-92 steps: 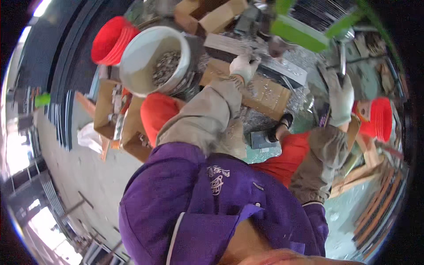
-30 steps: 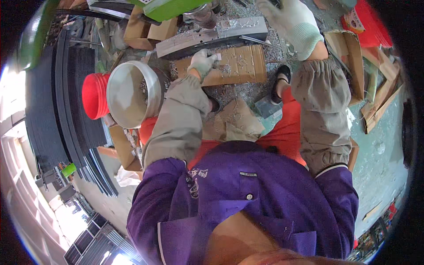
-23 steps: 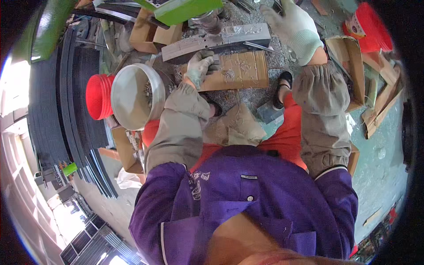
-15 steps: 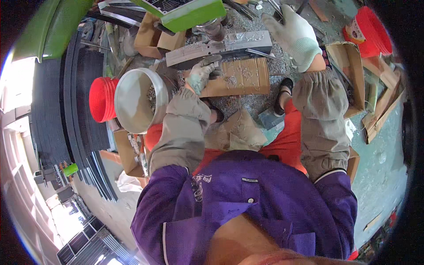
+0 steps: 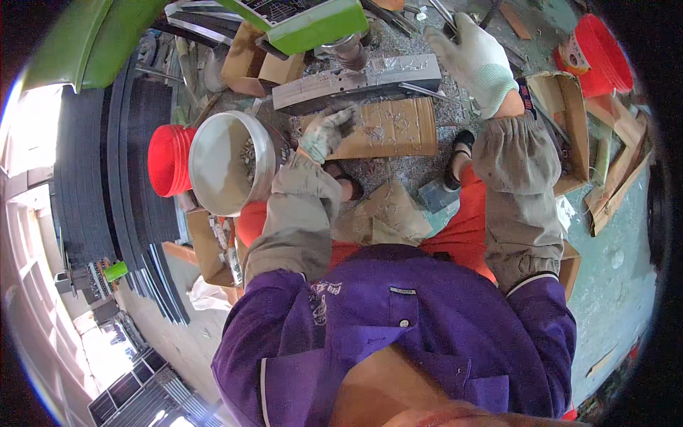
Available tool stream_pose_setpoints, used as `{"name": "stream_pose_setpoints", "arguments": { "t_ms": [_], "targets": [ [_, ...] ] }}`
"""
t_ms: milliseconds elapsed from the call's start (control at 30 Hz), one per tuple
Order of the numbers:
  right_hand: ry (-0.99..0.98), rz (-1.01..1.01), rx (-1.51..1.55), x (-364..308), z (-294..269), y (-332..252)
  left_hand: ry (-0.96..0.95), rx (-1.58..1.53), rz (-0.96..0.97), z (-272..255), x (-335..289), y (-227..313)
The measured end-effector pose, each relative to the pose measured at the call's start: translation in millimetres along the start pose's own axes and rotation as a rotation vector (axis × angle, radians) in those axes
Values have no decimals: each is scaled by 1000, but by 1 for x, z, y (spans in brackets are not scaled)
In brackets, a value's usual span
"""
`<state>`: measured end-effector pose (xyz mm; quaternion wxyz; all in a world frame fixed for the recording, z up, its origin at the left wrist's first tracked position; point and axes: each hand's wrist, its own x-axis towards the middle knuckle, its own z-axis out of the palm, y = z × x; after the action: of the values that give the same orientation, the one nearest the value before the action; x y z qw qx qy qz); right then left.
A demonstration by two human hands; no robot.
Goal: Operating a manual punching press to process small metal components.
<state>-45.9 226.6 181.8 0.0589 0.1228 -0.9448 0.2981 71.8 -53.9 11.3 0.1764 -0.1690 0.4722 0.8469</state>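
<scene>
My left hand (image 5: 329,135), in a dirty pale work glove, hovers over the left end of a flat cardboard box (image 5: 398,128). Its fingers point right and are drawn together; what they hold, if anything, is hidden. Just beyond lies a long grey metal block (image 5: 313,91) strewn with shavings. Above that block hangs the chuck (image 5: 348,54) of a green drilling machine (image 5: 316,28). Up at the right, my gloved right hand (image 5: 473,64) grips a metal lever (image 5: 442,13) that runs up between finger and thumb.
Left of my left hand stands a white bucket (image 5: 203,160) with small metal pieces inside, beside a red bucket (image 5: 165,160). An open cardboard box (image 5: 580,132) and another red bucket (image 5: 605,60) are at the right. Dark bars (image 5: 85,192) are stacked far left. Shavings cover the floor.
My left hand has drawn back from the metal block toward me; the small light piece at its fingertips no longer shows. My right hand has stayed at the lever.
</scene>
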Motion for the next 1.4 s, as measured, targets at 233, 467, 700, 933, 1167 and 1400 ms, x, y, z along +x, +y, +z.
{"name": "stream_pose_setpoints", "arguments": {
  "t_ms": [233,467,700,933,1167,1400],
  "targets": [
    [-45,45,-11,-3,-5,4,-420,593,-129,99,-77,24],
    [5,10,-12,-2,-2,-3,-901,825,-310,114,-126,-23],
    [-71,26,1,-1,-4,-2,-1057,936,-314,108,-128,-35],
    [-38,23,26,-4,-6,-1,-294,1440,85,100,-78,-2],
    [-31,11,3,-2,-2,-2,660,1194,372,67,19,29],
    [-15,25,-2,-4,-6,-4,920,1317,336,52,61,6]
  ]
}}
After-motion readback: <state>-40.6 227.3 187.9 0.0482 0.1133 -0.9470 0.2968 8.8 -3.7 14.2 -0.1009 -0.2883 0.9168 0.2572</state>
